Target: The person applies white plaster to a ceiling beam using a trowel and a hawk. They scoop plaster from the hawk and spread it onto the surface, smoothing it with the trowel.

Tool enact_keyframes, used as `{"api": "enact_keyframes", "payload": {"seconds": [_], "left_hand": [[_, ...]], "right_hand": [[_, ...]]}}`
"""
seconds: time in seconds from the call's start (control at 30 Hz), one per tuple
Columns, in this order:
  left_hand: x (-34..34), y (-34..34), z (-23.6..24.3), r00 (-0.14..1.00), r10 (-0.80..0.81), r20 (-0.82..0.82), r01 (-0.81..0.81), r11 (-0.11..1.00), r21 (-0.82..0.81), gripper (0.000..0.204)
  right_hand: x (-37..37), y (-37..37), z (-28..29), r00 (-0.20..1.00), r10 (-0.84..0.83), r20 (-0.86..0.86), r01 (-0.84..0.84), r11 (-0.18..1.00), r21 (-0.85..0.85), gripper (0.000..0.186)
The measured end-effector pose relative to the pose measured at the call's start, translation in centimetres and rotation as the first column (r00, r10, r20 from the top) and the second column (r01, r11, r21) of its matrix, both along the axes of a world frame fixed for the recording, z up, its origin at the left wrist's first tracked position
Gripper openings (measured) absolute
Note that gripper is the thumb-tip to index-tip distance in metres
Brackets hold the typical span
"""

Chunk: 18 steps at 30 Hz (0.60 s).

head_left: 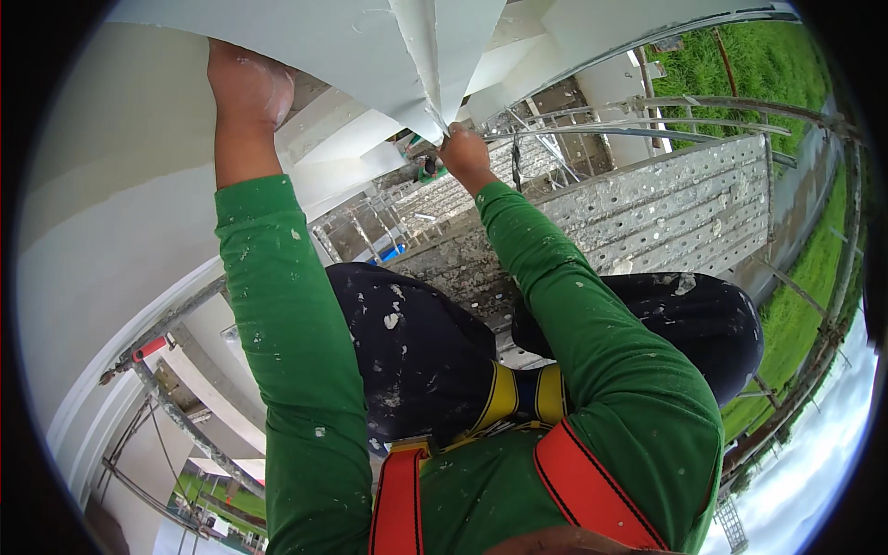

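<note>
My left hand (252, 85) is raised at the upper left against a white-coated wall surface (139, 92). Its fingers pass behind the edge of a white overhead surface (324, 37) and cannot be seen. White smears mark the back of that hand. Near the upper middle, my right hand (465, 154) is closed at the low tip of the white overhead surface, where a narrow pale ridge (421, 55) runs down to it. Something thin and pale seems to stick out above its fingers, too small to make out. Both green sleeves carry white splatters.
A perforated metal scaffold plank (666, 208) lies right of my knees (638, 324), spattered white. Scaffold poles (190, 430) run at lower left and along the right rim. Far below are lower decks and a person (427, 168). Grass (786, 55) lies beyond. I wear a red harness (398, 499).
</note>
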State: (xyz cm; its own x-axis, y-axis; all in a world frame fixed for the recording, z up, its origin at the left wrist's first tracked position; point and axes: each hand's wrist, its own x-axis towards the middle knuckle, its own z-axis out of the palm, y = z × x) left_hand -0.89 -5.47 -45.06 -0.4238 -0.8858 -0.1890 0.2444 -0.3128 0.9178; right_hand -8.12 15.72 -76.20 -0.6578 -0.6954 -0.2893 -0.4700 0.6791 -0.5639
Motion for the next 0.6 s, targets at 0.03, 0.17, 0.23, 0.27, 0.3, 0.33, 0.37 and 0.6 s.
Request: {"api": "enact_keyframes", "payload": {"seconds": [0.03,0.17,0.23,0.27,0.3,0.33,0.37,0.6], "left_hand": [[0.1,-0.1,0.1,1.000,0.000,0.002,0.000,1.000,0.000,0.045],[0.0,-0.9,-0.3,1.000,-0.015,-0.008,0.015,1.000,0.005,0.045],[0.2,-1.2,-0.6,1.000,-0.022,-0.011,0.022,1.000,0.009,0.046],[0.2,-1.3,-0.6,1.000,-0.022,-0.007,0.022,1.000,0.011,0.046],[0.1,-0.9,-0.5,1.000,-0.022,-0.020,0.022,1.000,0.018,0.046],[0.1,-0.6,-0.2,0.999,-0.030,-0.013,0.030,0.999,0.015,0.048],[0.2,-0.3,0.0,0.999,-0.034,-0.005,0.034,0.999,0.013,0.049],[0.2,0.0,0.2,0.998,-0.047,0.037,0.047,0.999,-0.015,0.046]], "right_hand": [[0.0,-0.2,0.1,1.000,0.000,0.005,0.000,1.000,-0.010,0.028],[0.6,-0.7,-0.7,0.988,-0.147,0.043,0.149,0.987,-0.054,0.018],[1.0,-0.6,-0.6,0.981,-0.184,0.056,0.189,0.979,-0.080,0.018],[1.2,-0.4,-0.3,0.977,-0.203,0.063,0.209,0.974,-0.093,0.019],[0.9,-0.1,-1.3,0.977,-0.202,0.064,0.207,0.975,-0.082,0.020],[0.9,0.3,-2.2,0.977,-0.201,0.066,0.205,0.976,-0.071,0.020],[0.9,0.4,-2.2,0.978,-0.196,0.070,0.200,0.978,-0.057,0.021],[0.0,0.2,-2.7,1.000,-0.012,0.021,0.012,1.000,0.029,0.027]]}}
